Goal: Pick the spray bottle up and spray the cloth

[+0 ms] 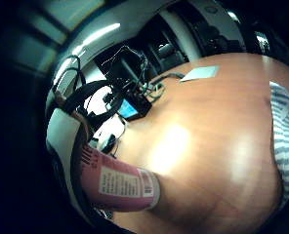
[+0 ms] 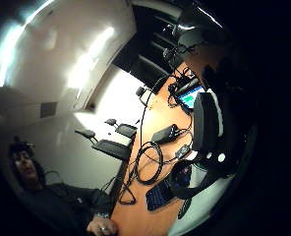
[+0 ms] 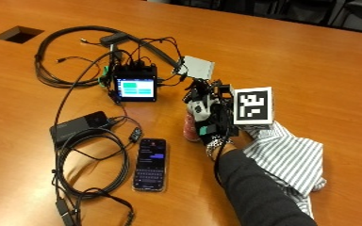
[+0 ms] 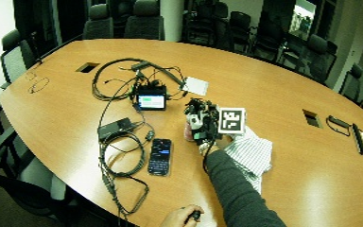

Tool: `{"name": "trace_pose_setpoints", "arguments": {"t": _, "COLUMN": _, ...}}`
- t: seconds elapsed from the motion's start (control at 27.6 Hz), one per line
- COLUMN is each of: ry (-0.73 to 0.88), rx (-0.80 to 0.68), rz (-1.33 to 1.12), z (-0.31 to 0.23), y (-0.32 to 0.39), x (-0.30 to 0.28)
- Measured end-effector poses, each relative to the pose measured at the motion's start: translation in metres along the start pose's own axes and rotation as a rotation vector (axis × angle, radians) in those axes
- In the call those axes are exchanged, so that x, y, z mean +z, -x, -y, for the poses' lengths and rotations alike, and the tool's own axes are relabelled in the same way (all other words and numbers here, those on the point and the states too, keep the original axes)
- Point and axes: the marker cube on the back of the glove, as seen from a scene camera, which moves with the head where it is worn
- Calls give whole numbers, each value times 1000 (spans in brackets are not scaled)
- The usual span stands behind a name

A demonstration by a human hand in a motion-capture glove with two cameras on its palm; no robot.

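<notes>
In the outside view my gloved right hand point(image 3: 213, 117) grips a pink spray bottle point(image 3: 189, 130) that stands upright on or just above the wooden table point(image 3: 306, 70). Its pink body with a white label point(image 1: 120, 185) fills the edge of the little finger side palm view, close to the palm. A white cloth with grey stripes point(image 3: 289, 159) lies crumpled on the table just to the right of the hand, under the forearm's side. The cloth's striped edge point(image 1: 286, 146) shows apart from the bottle. The wide outside view gives the same layout: hand point(image 4: 203, 124), cloth point(image 4: 251, 153).
A small monitor with a lit screen point(image 3: 135, 87) and tangled cables point(image 3: 74, 52) lie left of the hand. A phone point(image 3: 151, 164) and a black power brick point(image 3: 78, 127) lie nearer the front. A white card point(image 3: 198, 67) lies behind the bottle. The bare left hand point(image 4: 181, 217) rests at the table's edge.
</notes>
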Motion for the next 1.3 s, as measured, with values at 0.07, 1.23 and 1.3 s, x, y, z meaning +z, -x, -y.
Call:
{"name": "trace_pose_setpoints", "arguments": {"t": 0.07, "ry": 39, "rx": 14, "rz": 1, "z": -2, "y": -5, "x": 4}}
{"name": "trace_pose_setpoints", "arguments": {"t": 1.23, "ry": 776, "rx": -8, "rz": -635, "z": -51, "y": 76, "x": -116}}
{"name": "trace_pose_setpoints", "arguments": {"t": 1.3, "ry": 802, "rx": -23, "rz": -671, "z": -68, "y": 85, "x": -124}}
